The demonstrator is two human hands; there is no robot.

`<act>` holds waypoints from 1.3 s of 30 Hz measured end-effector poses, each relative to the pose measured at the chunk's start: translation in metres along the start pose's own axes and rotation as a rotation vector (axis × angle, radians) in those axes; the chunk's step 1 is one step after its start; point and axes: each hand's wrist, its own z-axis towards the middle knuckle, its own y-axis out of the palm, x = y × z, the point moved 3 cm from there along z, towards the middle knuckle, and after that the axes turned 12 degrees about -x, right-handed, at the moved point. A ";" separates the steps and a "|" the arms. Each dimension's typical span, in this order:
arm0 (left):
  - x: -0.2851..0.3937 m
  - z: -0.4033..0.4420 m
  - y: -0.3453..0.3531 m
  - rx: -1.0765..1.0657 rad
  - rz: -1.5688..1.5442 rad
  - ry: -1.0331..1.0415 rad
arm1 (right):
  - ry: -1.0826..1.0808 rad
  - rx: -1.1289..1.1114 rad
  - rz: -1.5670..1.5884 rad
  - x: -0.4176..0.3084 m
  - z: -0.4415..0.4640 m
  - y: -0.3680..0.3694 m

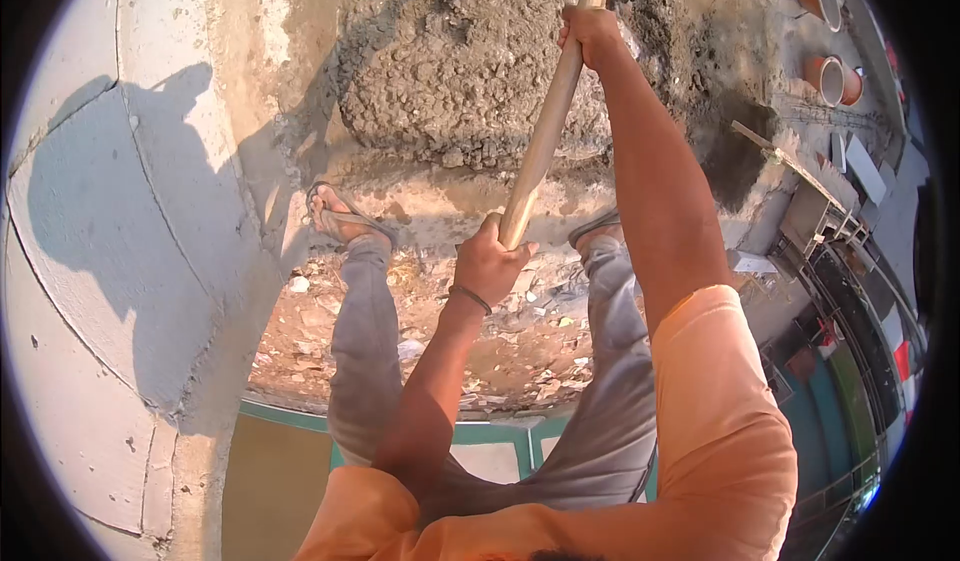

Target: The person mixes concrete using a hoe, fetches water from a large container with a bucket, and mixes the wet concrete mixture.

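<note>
A long wooden handle (548, 126) runs slantwise from the lower middle to the top edge. Near its lower end my left hand (490, 263) is closed round it, with a dark band on the wrist. Higher up, my right hand (592, 37) grips the same handle. Beyond my feet lies a heap of wet grey mortar or concrete (450, 71), left of and beneath the handle. The tool's far end is out of view.
My sandalled feet (345, 216) stand apart at the heap's near edge. Rubble (520, 336) covers the ground between my legs. A pale wall (130, 231) is at the left. Buckets (826, 79), boards (866, 169) and a metal frame (850, 226) are at the right.
</note>
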 end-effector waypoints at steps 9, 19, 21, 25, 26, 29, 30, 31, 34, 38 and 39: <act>-0.144 -0.178 -0.179 -0.092 0.263 -0.198 | 0.201 0.195 0.485 0.107 -0.197 0.168; -0.086 -0.202 -0.168 0.041 0.789 -0.377 | 0.361 0.151 0.852 0.201 -0.186 0.164; -0.064 -0.181 -0.144 0.028 0.737 -0.350 | 0.308 0.179 0.831 0.194 -0.164 0.122; -0.069 -0.153 -0.065 -0.089 0.576 -0.124 | 0.167 0.215 0.744 0.146 -0.184 0.004; -0.053 -0.136 -0.040 -0.190 0.607 -0.140 | 0.109 0.278 0.725 0.132 -0.186 -0.034; -0.018 -0.058 0.030 -0.339 0.600 -0.100 | 0.033 0.382 0.618 0.102 -0.164 -0.149; -0.006 -0.027 0.048 -0.309 0.579 0.003 | -0.010 0.424 0.546 0.088 -0.151 -0.182; 0.005 0.003 0.062 -0.277 0.555 0.102 | -0.004 0.495 0.494 0.076 -0.135 -0.209; 0.041 0.063 0.064 -0.369 0.589 0.053 | -0.008 0.474 0.437 0.094 -0.053 -0.251; 0.047 0.041 -0.003 -0.400 0.558 -0.123 | 0.235 0.410 0.459 0.143 -0.009 -0.146; 0.046 0.029 -0.026 -0.376 0.614 -0.139 | 0.272 0.383 0.515 0.145 -0.008 -0.121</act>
